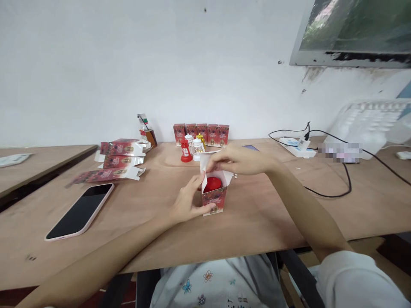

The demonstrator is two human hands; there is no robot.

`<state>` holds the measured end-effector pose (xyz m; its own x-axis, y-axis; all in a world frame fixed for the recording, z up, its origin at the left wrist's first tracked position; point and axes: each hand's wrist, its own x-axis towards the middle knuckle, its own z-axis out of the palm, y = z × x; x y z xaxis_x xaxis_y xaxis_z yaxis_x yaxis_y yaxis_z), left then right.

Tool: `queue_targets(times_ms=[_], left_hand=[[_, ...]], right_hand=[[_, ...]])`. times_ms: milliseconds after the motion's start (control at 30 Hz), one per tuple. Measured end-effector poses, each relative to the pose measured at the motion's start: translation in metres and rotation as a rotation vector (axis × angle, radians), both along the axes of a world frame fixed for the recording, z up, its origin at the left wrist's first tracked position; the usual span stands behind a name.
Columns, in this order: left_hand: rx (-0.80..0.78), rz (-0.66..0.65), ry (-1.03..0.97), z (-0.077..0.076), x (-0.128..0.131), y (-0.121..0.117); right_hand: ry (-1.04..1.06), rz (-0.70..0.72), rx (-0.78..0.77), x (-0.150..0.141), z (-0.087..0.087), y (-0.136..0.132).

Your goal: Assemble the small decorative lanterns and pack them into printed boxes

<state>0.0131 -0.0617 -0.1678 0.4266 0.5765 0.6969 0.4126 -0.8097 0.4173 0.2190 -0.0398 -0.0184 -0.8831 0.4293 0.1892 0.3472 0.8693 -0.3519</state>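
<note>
A small red printed carton (pixel 215 201) stands upright near the table's front edge with its white flaps raised. Inside it sits a red round-ended object (pixel 212 184), likely a lantern like those behind, though only its end shows. My left hand (pixel 189 201) grips the carton's left side, thumb across the front. Above the opening, my right hand (pixel 234 160) is bent over the white flaps, its fingertips at the inner edge and partly hidden. Behind the carton stand small lanterns: a red one (pixel 185 151), white ones (pixel 197 149) and a yellow one (pixel 201 140).
Several closed red boxes (pixel 202 133) line the wall. Flattened cartons (pixel 117 160) lie at left, near a phone (pixel 80 211) and a holder with pens (pixel 149 134). A power strip (pixel 297 147) and black cables (pixel 334 196) occupy the right, beside a white plastic container (pixel 362 122).
</note>
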Motion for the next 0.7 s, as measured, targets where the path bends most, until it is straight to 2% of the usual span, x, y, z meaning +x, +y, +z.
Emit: queue_targets(times_ms=[167,333,400,467,633,700], left_hand=[[0.079,-0.109,-0.025,0.006,0.000,0.002],[0.029,-0.133,-0.053,0.007,-0.001,0.005],[0.012,-0.129,-0.041,0.008,-0.002,0.006],[-0.014,-0.125,-0.027,0.009,-0.002,0.006],[-0.112,-0.083,-0.013,0.012,0.000,0.005],[-0.147,-0.072,-0.015,0.013,0.001,0.005]], right_hand=[[0.114,-0.082,0.088,0.009,0.008,-0.003],[0.161,-0.223,0.382,0.001,-0.004,-0.003],[0.134,-0.287,0.434,-0.002,-0.008,0.000],[0.086,-0.272,0.399,-0.003,-0.011,0.003],[-0.090,-0.101,0.139,-0.005,-0.011,0.002],[-0.120,-0.056,0.079,-0.009,-0.013,-0.001]])
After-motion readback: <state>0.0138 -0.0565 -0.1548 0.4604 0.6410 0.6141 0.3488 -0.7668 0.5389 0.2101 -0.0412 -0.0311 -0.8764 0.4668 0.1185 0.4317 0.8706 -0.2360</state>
